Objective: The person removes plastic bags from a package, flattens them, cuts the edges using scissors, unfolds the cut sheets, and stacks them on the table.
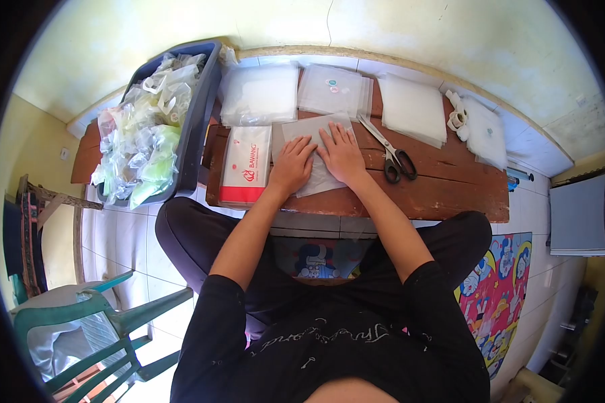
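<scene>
Both hands lie flat on a clear plastic sheet or bag (310,180) at the front of the low brown table (450,185). My left hand (292,163) rests on its left part, fingers pointing up and slightly apart. Close beside it, my right hand (343,154) presses on the right part with its fingers spread. A red and white pack marked BAWANG (246,164) is left of my left hand. Scissors with black handles (390,151) lie open-bladed or slightly parted to the right of my right hand.
Stacks of clear plastic (259,94), (335,91), (411,107), (485,131) line the table's back. White rolls (457,117) lie between two. A dark tub (205,114) of filled bags is left; a green chair (117,329) stands lower left.
</scene>
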Motion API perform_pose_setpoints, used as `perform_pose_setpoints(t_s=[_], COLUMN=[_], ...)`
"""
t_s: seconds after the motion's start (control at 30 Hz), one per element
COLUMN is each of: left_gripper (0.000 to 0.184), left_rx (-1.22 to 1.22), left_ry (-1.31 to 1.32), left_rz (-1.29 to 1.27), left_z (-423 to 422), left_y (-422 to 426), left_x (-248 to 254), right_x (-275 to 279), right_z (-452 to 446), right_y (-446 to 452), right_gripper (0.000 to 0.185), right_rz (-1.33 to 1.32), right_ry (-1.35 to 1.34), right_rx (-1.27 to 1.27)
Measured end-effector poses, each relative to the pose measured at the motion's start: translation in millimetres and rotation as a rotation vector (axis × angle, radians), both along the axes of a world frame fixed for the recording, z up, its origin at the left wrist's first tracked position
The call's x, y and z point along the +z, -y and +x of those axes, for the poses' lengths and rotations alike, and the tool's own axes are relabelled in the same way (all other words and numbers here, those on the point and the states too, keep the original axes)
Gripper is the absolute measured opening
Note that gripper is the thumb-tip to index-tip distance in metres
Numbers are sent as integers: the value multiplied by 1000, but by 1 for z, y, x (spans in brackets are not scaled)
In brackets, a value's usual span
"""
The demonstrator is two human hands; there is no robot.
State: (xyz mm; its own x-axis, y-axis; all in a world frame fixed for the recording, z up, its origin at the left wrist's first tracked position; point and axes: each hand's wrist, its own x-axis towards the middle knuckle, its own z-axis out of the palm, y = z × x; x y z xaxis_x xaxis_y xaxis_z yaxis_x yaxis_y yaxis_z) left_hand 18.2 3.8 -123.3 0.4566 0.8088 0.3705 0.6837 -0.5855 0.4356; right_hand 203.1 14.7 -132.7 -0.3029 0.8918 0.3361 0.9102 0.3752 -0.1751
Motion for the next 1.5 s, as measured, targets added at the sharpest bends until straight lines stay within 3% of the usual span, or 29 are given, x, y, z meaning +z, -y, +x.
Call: perform_pose_setpoints(t_s=[0.2, 0.27, 0.3, 0.37, 0.47, 0.7, 0.77, 0.8, 0.87, 0.97, 1.17, 1.5], left_gripper=[32, 31, 31, 36, 37, 37, 33, 33, 31, 28, 30, 32], left_rx=[-3, 88, 89, 229, 224, 198, 318, 317, 234, 278, 182, 164], left_ry=[93, 370, 369, 619, 831, 931, 486, 486, 184, 59, -180, -282], left_rz=[49, -70, -70, -350, -402, -291, -315, -315, -86, -191, -440, -482], left_z=[-3, -5, -7, -10, -12, -12, -12, -10, -7, -4, -38, -39], left_y=[-5, -3, -3, -2, -4, -10, -8, -7, -2, 12, 2, -3], left_x=[-2, 1, 4, 10, 9, 3, 16, 23, 41, 84, 69, 62], right_x=[2, 3, 4, 5, 6, 5, 5, 6, 6, 8, 10, 8], right_z=[-4, -5, -6, -7, -7, -12, -13, -12, -13, -14, -15, -19], right_y=[1, 1, 1, 1, 2, 3, 2, 2, 3, 3, 3, 1], right_gripper=[55, 56, 56, 56, 56, 55, 55, 55, 55, 55, 56, 56], right_rz=[-18, -29, -39, -52, -52, -27, -20, -24, -31, -42, -86, -78], right_ry=[26, 24, 23, 21, 38, 44, 44, 44, 40, 50, 53, 45], right_rx=[-13, -14, -18, -21, -22, -9, -12, -10, -5, -11, -24, -12])
